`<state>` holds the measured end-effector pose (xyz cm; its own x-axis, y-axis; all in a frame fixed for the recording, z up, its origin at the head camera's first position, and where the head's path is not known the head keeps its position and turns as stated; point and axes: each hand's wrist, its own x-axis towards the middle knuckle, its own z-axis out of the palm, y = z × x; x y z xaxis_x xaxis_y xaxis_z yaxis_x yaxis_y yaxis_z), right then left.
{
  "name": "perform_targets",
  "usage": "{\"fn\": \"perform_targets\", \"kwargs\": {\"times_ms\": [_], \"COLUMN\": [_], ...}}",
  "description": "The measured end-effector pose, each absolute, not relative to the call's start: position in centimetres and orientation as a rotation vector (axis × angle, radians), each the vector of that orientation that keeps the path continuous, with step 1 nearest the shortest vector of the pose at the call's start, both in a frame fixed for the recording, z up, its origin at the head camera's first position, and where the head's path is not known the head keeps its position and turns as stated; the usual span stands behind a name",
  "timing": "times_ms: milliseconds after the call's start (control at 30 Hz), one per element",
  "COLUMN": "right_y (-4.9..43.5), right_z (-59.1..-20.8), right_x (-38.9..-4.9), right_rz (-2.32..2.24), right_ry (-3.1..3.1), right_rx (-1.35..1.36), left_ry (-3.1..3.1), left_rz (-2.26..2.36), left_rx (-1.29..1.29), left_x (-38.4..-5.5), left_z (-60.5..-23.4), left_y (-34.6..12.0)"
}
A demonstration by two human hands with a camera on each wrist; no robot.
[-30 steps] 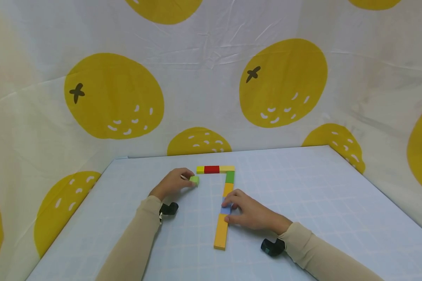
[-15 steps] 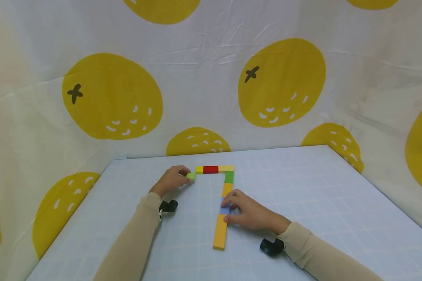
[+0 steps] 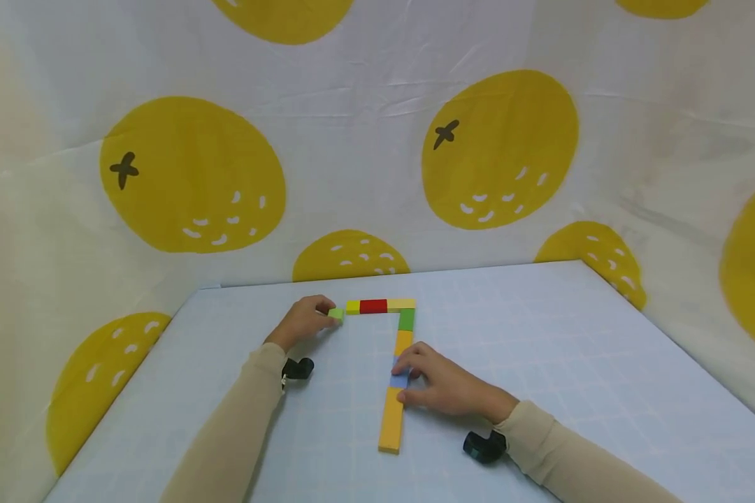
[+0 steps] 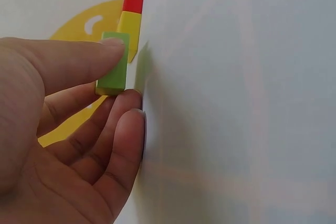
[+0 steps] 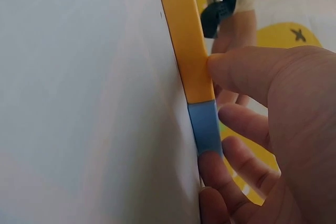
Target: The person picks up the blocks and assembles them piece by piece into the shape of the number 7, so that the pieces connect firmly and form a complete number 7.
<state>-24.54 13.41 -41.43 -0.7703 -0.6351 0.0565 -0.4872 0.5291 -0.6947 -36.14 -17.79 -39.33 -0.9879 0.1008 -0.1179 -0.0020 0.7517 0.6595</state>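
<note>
In the head view my left hand (image 3: pixel 303 323) pinches a small light green block (image 3: pixel 335 315) at the left end of the far row. The left wrist view shows the thumb on one face of that green block (image 4: pixel 113 66), with a yellow block (image 4: pixel 131 30) just past it. The far row holds a yellow block (image 3: pixel 352 307), a red block (image 3: pixel 373 306) and a pale yellow block (image 3: pixel 401 304). My right hand (image 3: pixel 443 381) rests at the near column, its thumb touching the long orange block (image 5: pixel 186 40) and its fingertips touching the blue block (image 5: pixel 205 124).
A dark green block (image 3: pixel 406 320) and another orange block (image 3: pixel 404 341) continue the column up to the far row. The blocks lie on a pale checked tabletop (image 3: pixel 528 342). Behind it hangs a white curtain (image 3: pixel 358 154) printed with large yellow fruit.
My left hand has carried the light green block a little left and away from me, to beside the yellow block's end. My right hand stays at the column.
</note>
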Motion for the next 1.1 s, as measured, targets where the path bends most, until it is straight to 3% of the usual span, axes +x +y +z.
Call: {"fn": "perform_targets", "kwargs": {"times_ms": [1100], "right_y": [13.4], "right_z": [-41.1], "right_x": [-24.1], "right_rz": [-1.074], "right_ry": [2.563], "right_rx": [-0.974], "left_ry": [2.801], "left_rz": [1.125], "left_rx": [0.006], "left_x": [-37.2], "left_z": [-39.4], "left_y": [-17.2]}}
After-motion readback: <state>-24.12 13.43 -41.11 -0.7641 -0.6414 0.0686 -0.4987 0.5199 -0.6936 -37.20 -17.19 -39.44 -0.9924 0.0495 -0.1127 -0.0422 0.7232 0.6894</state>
